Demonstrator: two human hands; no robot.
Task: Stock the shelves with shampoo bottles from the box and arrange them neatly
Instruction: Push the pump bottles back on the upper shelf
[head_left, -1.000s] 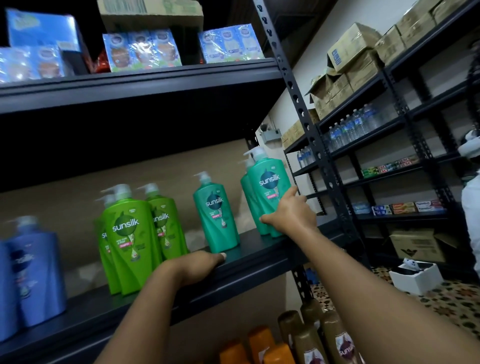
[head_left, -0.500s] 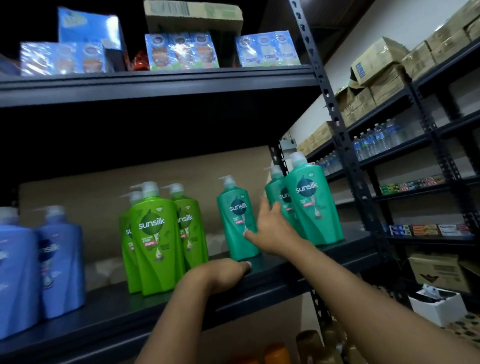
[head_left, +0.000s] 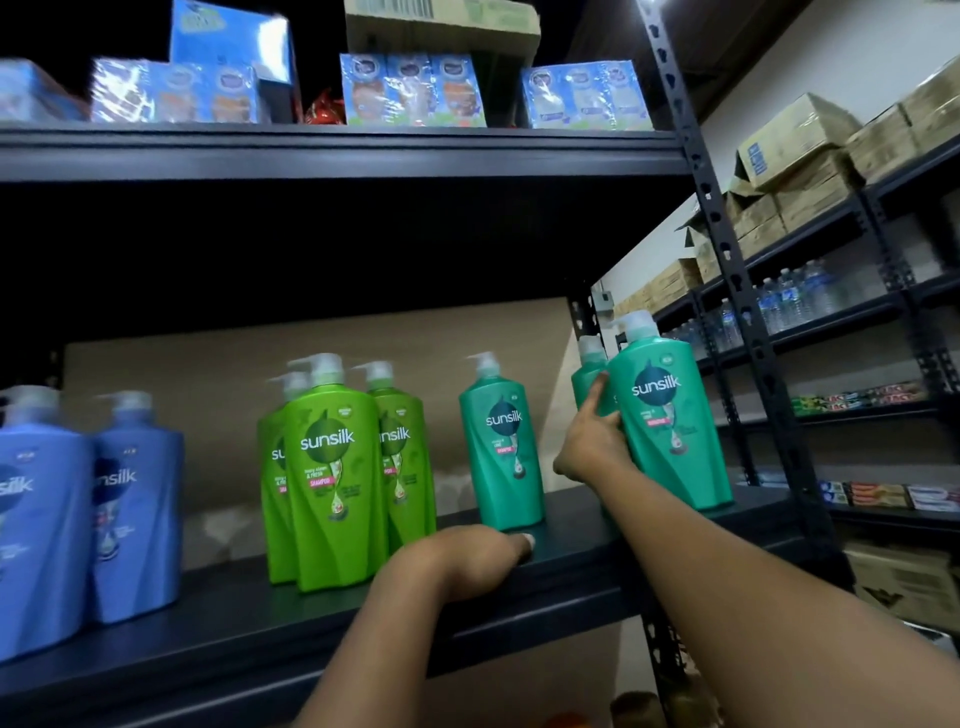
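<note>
Pump shampoo bottles stand on a dark metal shelf (head_left: 218, 639). Two blue bottles (head_left: 130, 499) are at the left, three light green bottles (head_left: 332, 467) in the middle, and a lone teal bottle (head_left: 506, 447) right of them. At the shelf's right end a front teal bottle (head_left: 670, 415) stands before a rear teal bottle (head_left: 589, 382). My right hand (head_left: 589, 441) grips the rear teal bottle, thumb up its left side and fingers hidden between the two bottles. My left hand (head_left: 467, 556) rests curled over the shelf's front edge, below the lone teal bottle. The box is out of view.
Blue product packs (head_left: 410, 88) and a carton (head_left: 441, 21) fill the upper shelf. A perforated upright post (head_left: 727, 249) ends the shelf on the right. Beyond it, further racks hold cardboard boxes (head_left: 800, 140), water bottles (head_left: 789, 301) and small packs (head_left: 857, 400).
My right hand has moved right from beside the lone teal bottle to the rear teal bottle and closed on it. The view has drawn closer. My left hand has stayed on the shelf edge.
</note>
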